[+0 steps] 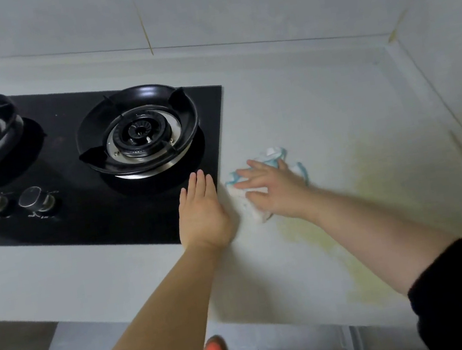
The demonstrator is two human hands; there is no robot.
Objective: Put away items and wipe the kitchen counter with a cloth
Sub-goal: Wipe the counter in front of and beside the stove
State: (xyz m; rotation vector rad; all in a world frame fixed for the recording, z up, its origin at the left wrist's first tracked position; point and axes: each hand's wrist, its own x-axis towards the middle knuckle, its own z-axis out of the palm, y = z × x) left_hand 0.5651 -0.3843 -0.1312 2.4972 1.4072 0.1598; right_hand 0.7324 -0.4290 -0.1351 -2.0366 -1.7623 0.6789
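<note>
Pressed right hand [274, 189], fingers spread flat, onto crumpled cloth [275, 154] on counter [304, 108] just right of hob [94, 217], presumably for wiping pressure. Rested left hand [202, 212], flat and empty, across hob's near right corner, likely as brace. Noted yellowish stain [374, 170] right of cloth.

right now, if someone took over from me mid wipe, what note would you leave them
Left hand lies flat, fingers straight, over the front right corner of the hob, holding nothing.
Right hand presses the white and teal cloth onto the counter just right of the hob.
Done: wiping is under way; how much is covered cannot be told.
Left: the yellowish stain right of the cloth, running to the front edge.
</note>
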